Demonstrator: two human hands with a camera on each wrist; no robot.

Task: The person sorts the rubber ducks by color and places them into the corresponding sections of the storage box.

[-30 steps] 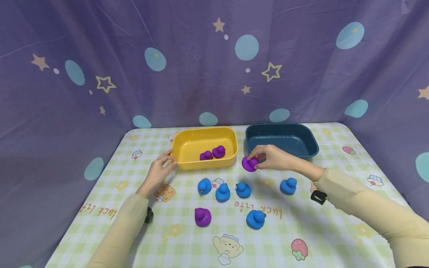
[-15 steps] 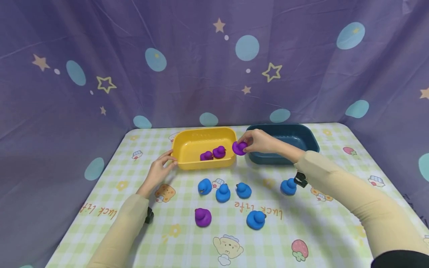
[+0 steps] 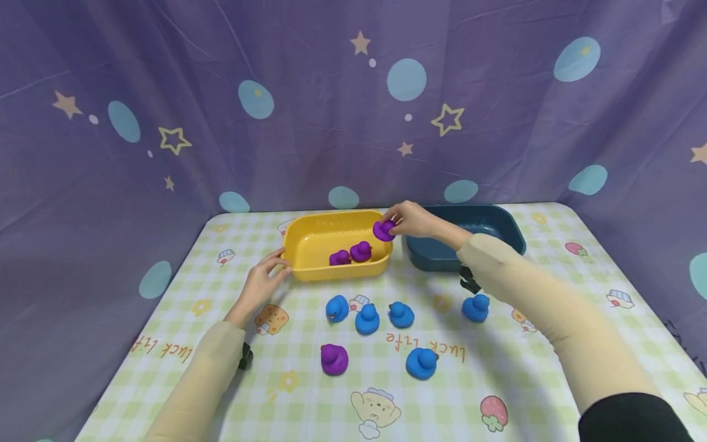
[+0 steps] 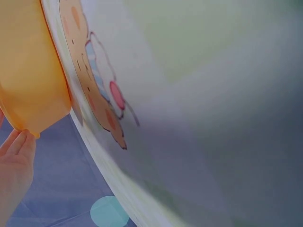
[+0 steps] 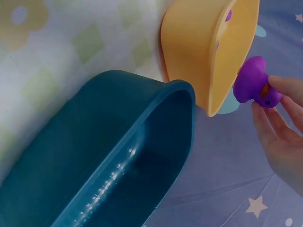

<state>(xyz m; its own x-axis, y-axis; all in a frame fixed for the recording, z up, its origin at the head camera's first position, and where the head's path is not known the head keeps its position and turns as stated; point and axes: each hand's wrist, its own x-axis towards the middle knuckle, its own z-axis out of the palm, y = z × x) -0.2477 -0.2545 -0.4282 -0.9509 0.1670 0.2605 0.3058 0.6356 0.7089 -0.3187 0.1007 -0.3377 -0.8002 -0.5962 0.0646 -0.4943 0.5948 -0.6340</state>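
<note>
My right hand (image 3: 411, 221) pinches a purple duck (image 3: 383, 230) just over the right rim of the yellow tub (image 3: 309, 270); the right wrist view shows the same purple duck (image 5: 253, 84) between fingertips (image 5: 284, 87) beside the yellow tub (image 5: 199, 52). Two purple ducks (image 3: 350, 253) lie inside the tub. My left hand (image 3: 265, 279) holds the tub's left end, fingers (image 4: 16, 156) against its corner (image 4: 28, 85). On the checked tablecloth (image 3: 497, 380) sit several blue ducks (image 3: 367, 317) and one purple duck (image 3: 334, 358).
A dark blue tub (image 3: 497, 236) stands right of the yellow one, partly behind my right forearm; the right wrist view shows the dark blue tub (image 5: 109, 156) with nothing visible inside. A purple star-patterned curtain (image 3: 353, 98) closes off the back and sides of the table.
My right hand has carried the purple duck up and leftward, from the cloth in front of the blue tub to the yellow tub's right rim. The left hand has stayed put.
</note>
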